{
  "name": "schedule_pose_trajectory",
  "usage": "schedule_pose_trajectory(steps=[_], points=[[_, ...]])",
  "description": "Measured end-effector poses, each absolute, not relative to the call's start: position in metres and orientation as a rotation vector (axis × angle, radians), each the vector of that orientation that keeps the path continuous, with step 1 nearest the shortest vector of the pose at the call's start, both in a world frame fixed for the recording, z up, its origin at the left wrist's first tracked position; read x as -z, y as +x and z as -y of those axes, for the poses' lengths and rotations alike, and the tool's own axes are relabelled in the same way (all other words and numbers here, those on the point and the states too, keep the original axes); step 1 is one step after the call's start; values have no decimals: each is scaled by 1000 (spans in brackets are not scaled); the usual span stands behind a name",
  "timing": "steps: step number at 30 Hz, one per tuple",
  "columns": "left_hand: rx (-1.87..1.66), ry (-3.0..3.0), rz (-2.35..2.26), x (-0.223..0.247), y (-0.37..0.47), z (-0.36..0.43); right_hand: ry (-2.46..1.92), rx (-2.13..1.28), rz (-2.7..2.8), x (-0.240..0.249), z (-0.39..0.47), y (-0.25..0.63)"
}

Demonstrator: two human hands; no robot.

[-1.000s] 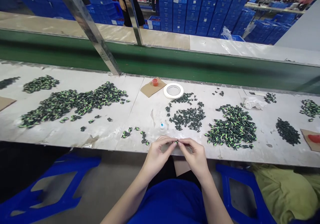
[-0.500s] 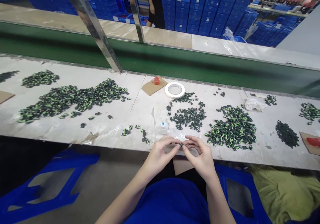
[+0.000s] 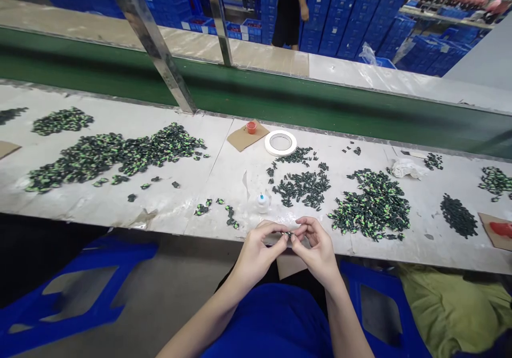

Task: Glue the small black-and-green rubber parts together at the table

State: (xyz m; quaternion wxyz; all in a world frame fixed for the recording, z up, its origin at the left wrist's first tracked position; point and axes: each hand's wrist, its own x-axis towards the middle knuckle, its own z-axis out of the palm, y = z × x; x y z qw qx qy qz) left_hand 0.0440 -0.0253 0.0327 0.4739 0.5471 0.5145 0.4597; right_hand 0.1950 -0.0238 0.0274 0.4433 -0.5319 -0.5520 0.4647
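At the table's front edge, my left hand (image 3: pixel 259 246) and my right hand (image 3: pixel 316 245) meet fingertip to fingertip. Between them they pinch a small dark green part (image 3: pixel 288 234), mostly hidden by the fingers. Just beyond stands a small white bottle (image 3: pixel 262 203) with a blue tip. To its right lies a pile of small dark pieces (image 3: pixel 304 188). A bigger heap of black-and-green parts (image 3: pixel 370 206) is right of my right hand. Several loose black-and-green parts (image 3: pixel 230 215) lie left of the bottle.
A roll of white tape (image 3: pixel 280 143) and a red cup (image 3: pixel 251 127) on cardboard (image 3: pixel 242 138) sit farther back. Long heaps of green-black parts (image 3: pixel 120 155) cover the left. A metal post (image 3: pixel 160 54) rises at the table's back edge. A person (image 3: pixel 288 11) stands beyond, near blue crates (image 3: pixel 340 11).
Both hands keep their pinch on the small part, with slight finger shifts. The person in the background has moved to the right.
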Motion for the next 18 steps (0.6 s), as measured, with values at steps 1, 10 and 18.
schedule_pose_trajectory(steps=[1,10,18], points=[[-1119,1338,-1258,-32,44,25,-1322,-1151,1371,-27,24,195],[-1103,1492,-1253,-25,42,32,-1383,-890,1515,-25,22,217],[-1245,1888,-1824,-8,-35,34,-1646,-78,1443,-25,5,245]])
